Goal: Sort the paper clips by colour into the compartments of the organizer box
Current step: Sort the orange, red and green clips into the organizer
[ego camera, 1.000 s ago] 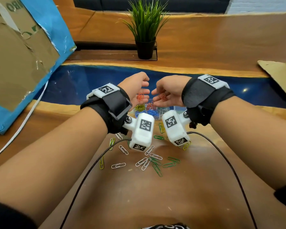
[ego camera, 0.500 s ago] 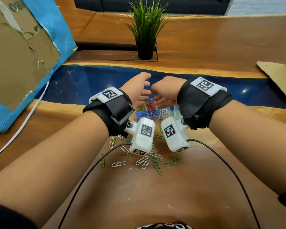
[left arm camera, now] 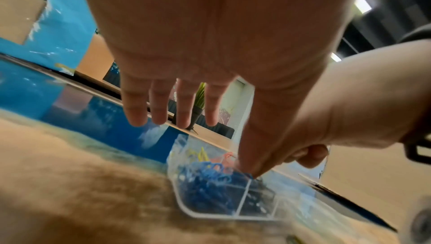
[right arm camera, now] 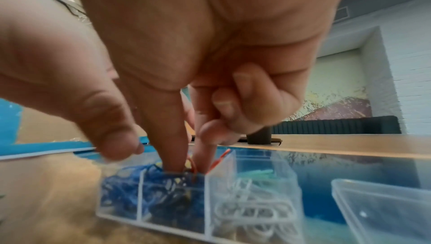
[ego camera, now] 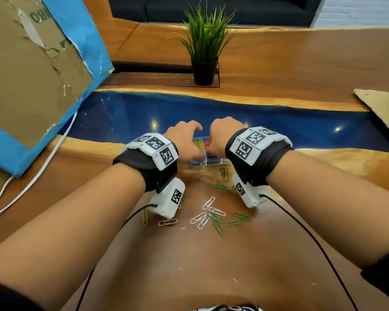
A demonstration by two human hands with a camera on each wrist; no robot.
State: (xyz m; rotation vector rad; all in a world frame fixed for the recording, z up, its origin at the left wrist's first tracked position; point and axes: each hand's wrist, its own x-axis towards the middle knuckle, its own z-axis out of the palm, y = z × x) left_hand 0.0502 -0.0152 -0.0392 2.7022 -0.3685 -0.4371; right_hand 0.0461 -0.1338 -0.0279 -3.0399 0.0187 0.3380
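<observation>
The clear organizer box (ego camera: pixel 211 162) lies at the edge of the blue strip, half hidden by both hands. Its compartments hold blue clips (right arm camera: pixel 163 192), white clips (right arm camera: pixel 247 207), yellow clips (ego camera: pixel 198 144) and red clips (ego camera: pixel 207 143). My right hand (right arm camera: pixel 191 156) dips thumb and forefinger into a compartment and pinches red clips (right arm camera: pixel 219 157); its other fingers are curled. My left hand (ego camera: pixel 184 140) hovers beside it with straight fingers, and its thumb (left arm camera: pixel 256 156) touches the box by the blue clips (left arm camera: pixel 205 189). Loose white clips (ego camera: pixel 208 203), green clips (ego camera: pixel 218 228) and a yellow clip (ego camera: pixel 145 217) lie nearer to me.
A potted plant (ego camera: pixel 203 70) stands at the back. A cardboard and blue panel (ego camera: pixel 32 75) leans at the left over a white cable (ego camera: pixel 32 182). More cardboard (ego camera: pixel 382 108) lies at the right. A clear lid (right arm camera: pixel 385 211) sits right of the box.
Both hands have dropped from above the box down onto it. The left hand held red clips before and now holds none. The right hand has pushed its red clips down into a compartment.
</observation>
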